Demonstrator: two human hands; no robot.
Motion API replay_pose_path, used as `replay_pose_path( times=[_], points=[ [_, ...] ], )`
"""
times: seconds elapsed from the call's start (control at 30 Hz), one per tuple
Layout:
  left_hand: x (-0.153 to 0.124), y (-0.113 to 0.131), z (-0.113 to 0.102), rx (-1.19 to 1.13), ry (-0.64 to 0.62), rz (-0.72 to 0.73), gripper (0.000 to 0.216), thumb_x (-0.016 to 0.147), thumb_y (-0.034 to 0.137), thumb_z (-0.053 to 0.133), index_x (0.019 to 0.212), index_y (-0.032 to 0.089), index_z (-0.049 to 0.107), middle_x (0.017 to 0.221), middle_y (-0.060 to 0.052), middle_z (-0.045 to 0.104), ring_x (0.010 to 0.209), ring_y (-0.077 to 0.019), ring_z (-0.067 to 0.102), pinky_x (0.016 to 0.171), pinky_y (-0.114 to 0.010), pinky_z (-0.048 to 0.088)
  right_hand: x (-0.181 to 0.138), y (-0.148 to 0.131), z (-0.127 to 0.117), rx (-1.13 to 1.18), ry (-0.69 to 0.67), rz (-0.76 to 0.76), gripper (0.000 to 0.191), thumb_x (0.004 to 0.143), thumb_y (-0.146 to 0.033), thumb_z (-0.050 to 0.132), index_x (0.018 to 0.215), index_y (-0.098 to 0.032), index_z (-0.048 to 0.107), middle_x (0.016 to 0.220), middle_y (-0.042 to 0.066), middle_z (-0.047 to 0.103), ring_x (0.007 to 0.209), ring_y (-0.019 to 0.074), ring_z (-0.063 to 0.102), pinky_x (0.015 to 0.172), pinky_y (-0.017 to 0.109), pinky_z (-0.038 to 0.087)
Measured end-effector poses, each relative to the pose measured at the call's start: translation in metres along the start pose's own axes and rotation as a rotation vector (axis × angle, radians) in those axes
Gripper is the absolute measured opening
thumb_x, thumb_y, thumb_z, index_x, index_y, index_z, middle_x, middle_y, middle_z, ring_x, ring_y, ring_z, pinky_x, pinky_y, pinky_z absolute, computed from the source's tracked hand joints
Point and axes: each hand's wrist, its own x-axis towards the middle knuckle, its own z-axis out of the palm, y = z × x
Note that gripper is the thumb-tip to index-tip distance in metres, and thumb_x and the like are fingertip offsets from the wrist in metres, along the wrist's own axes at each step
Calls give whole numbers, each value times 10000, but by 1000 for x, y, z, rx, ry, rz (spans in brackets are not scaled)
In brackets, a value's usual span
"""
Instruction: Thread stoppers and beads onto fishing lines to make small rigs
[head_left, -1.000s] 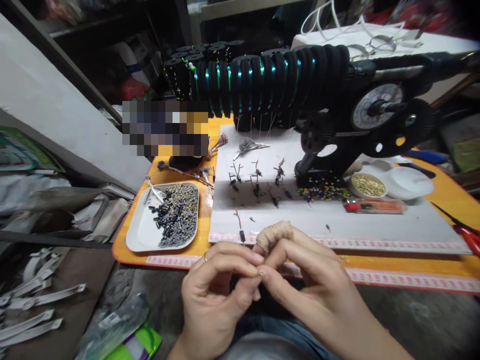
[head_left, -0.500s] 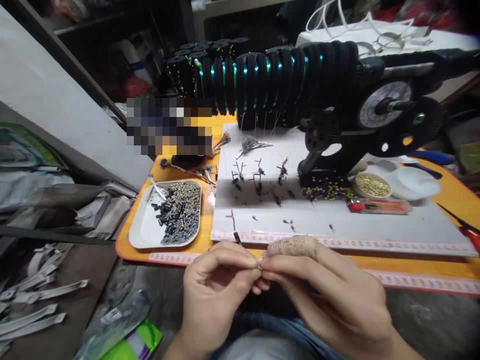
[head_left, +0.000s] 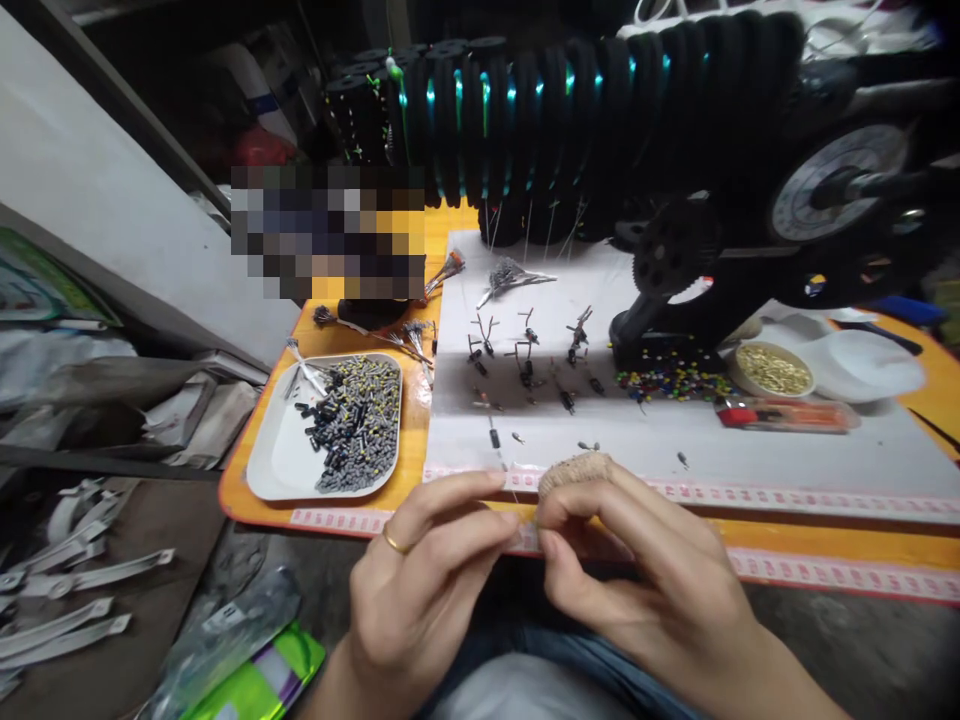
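Observation:
My left hand [head_left: 427,580] and my right hand [head_left: 645,580] meet fingertip to fingertip just in front of the orange table's edge [head_left: 825,550]. Both pinch a thin wire whose small dark piece [head_left: 494,438] sticks up above the left fingers. The right forefinger wears a beige wrap [head_left: 576,470]. A ring sits on a left finger. On the white mat [head_left: 750,450] beyond lie several small dark wired parts [head_left: 525,360].
A white tray [head_left: 281,465] of small dark cylinders stands at the left. A black geared machine [head_left: 705,250] with a row of black spools [head_left: 570,110] fills the back. Coloured beads [head_left: 671,382], a dish of gold bits [head_left: 772,370] and an orange tube [head_left: 787,415] lie right.
My view has tipped down and closer to the table. The dark piece on the wire now stands higher above my left fingers, and my hands have shifted slightly.

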Motion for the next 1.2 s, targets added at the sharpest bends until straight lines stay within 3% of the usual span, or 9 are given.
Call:
replay_pose_path(
  times=[0.1, 0.2, 0.4, 0.7, 1.2],
  points=[
    [0, -3, -8, 203, -139, 66, 396, 828, 1, 630, 1177, 187, 633, 1033, -73, 712, 927, -161, 695, 847, -234, 567, 0, 4, 5, -35, 6, -9, 143, 844, -42, 525, 835, -183, 540, 746, 23, 545, 664, 131, 560, 578, 241, 488],
    [7, -5, -13, 245, -221, 58, 329, 855, 28, 604, 1153, 164, 634, 947, -74, 701, 874, -161, 676, 813, -238, 555, 0, 9, 9, -92, 33, -39, 150, 833, -26, 546, 847, -175, 534, 750, 35, 547, 705, 147, 557, 617, 263, 486],
    [27, -14, -18, 163, -248, -56, 188, 856, 33, 587, 992, 156, 626, 868, -45, 615, 814, -132, 592, 734, -233, 510, 8, 16, 13, -221, 46, -93, 159, 822, -27, 573, 882, -170, 535, 764, 54, 571, 751, 179, 536, 641, 306, 471],
    [45, -20, -37, 451, -360, -179, 83, 815, 108, 611, 797, 189, 618, 960, -64, 590, 999, -258, 469, 865, -451, 360, 22, 14, 35, -286, 35, -77, 144, 821, -36, 600, 877, -162, 558, 882, 102, 608, 894, 240, 517, 770, 404, 455],
    [50, -29, -40, 384, -397, -214, 72, 810, 124, 610, 784, 175, 652, 966, -59, 602, 995, -242, 471, 875, -430, 320, 23, 14, 39, -335, 14, -70, 111, 834, -46, 617, 874, -138, 570, 884, 115, 599, 888, 245, 486, 788, 404, 382]
  ],
)
